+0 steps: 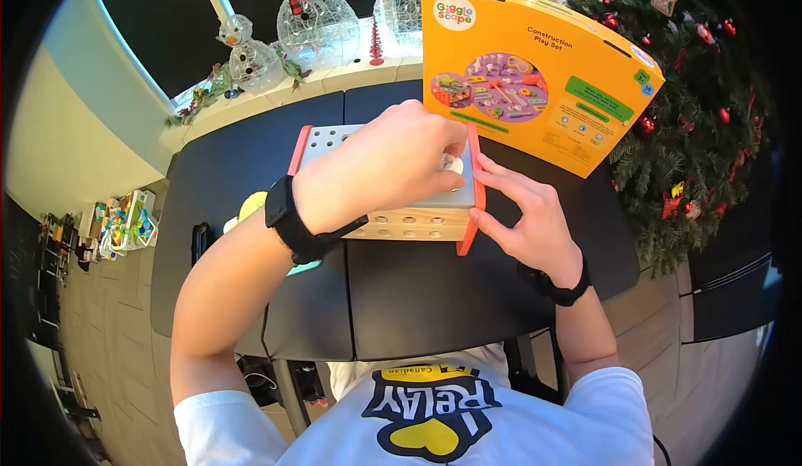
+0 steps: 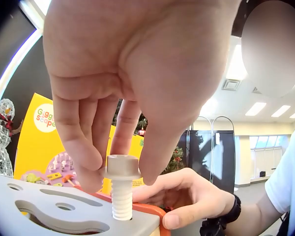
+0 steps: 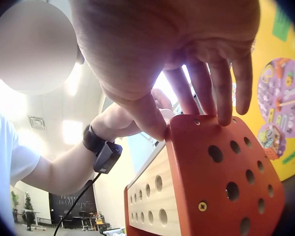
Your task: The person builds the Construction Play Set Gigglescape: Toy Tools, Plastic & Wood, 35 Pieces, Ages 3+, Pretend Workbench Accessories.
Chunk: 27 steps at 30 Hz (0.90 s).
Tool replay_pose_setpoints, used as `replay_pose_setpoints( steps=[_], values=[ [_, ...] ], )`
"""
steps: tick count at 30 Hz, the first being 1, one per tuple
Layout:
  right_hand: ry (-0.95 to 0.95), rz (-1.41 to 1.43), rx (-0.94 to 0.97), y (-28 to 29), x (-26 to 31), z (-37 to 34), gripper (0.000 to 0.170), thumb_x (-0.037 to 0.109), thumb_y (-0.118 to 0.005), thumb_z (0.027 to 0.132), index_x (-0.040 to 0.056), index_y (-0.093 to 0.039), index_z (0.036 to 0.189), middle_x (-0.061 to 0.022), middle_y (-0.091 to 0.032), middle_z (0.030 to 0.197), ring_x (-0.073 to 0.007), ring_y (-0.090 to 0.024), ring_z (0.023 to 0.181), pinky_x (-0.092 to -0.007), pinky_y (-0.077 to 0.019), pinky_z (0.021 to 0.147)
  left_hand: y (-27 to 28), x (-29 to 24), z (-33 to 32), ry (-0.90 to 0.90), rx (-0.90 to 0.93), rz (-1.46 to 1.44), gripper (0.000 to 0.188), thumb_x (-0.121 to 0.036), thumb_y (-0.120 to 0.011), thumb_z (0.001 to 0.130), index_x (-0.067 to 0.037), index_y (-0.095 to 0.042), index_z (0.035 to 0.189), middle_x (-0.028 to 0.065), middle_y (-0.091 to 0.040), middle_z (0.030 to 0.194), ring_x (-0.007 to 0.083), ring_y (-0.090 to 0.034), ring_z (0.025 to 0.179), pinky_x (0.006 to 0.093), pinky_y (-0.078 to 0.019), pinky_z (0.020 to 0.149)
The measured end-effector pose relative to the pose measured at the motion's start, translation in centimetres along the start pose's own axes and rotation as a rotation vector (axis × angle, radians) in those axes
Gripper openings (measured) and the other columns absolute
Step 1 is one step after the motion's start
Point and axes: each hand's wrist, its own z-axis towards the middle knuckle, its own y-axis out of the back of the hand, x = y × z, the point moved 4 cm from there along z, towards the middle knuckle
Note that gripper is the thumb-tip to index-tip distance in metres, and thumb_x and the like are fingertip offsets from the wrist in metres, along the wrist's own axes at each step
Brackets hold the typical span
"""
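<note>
Lower tip of the white bolt [image 2: 122, 199] hidden by the grey top [image 2: 91, 213]

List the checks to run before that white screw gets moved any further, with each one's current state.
1. White screw standing upright in the grey top: ok, by the left wrist view.
2. Screw fully seated: not ok; thread shows between its head and the surface.
3. Left hand on the screw: ok, it pinches the head.
4. Right hand on the red end panel: ok, touching it; how firmly it presses, cannot tell.
5. Thread catching inside the hole: cannot tell, that part is hidden.
</note>
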Motion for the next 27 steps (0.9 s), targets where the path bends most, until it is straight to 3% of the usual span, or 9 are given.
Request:
replay_pose_setpoints(
  steps=[5, 11, 20, 27],
  values=[
    [0.016, 0.005, -0.006, 0.0, -0.06, 0.08, 0.041, 0.021, -0.081, 0.087, 0.0001, -0.071, 0.121, -0.0185, -0.068, 0.139, -0.0381, -0.07, 0.116, -0.0432, -0.0578, 0.097, 0.1, -0.69, 0.46, -0.211, -0.08, 0.037, 0.017, -0.014, -0.077, 0.087, 0.0, -0.077, 0.097, 0.0196, -0.073, 0.084, 0.0374, -0.071, 0.078, 0.0412, -0.0558, 0.072],
    [0.021, 0.004, -0.018, 0.02, 0.0, 0.1, 0.042, 0.021, -0.082, 0.086, -0.0004, -0.071, 0.12, -0.0194, -0.068, 0.138, -0.0386, -0.071, 0.115, -0.0427, -0.0583, 0.096, 0.08, -1.05, 0.95, -0.086, 0.018, 0.009, 0.016, -0.008, -0.076, 0.086, -0.002, -0.079, 0.1, 0.0189, -0.072, 0.082, 0.0411, -0.069, 0.08, 0.0438, -0.0553, 0.077],
    [0.021, 0.007, -0.012, 0.13, 0.33, 0.24, 0.043, 0.018, -0.083, 0.086, -0.0008, -0.071, 0.122, -0.0205, -0.067, 0.138, -0.0389, -0.07, 0.117, -0.042, -0.0575, 0.098, 0.15, -0.61, 0.79, -0.203, 0.025, -0.084, 0.025, -0.008, -0.079, 0.085, -0.001, -0.076, 0.11, 0.0187, -0.073, 0.095, 0.0383, -0.071, 0.085, 0.043, -0.0566, 0.075],
    [0.025, 0.009, -0.013, 0.16, 0.29, 0.21, 0.043, 0.018, -0.082, 0.086, -0.0014, -0.07, 0.122, -0.0209, -0.067, 0.139, -0.039, -0.07, 0.117, -0.0416, -0.0575, 0.098, 0.26, -0.7, 0.74, -0.113, 0.024, 0.005, 0.019, -0.004, -0.079, 0.083, 0.0, -0.078, 0.102, 0.0184, -0.074, 0.093, 0.0366, -0.071, 0.087, 0.0424, -0.0573, 0.077]
  ],
)
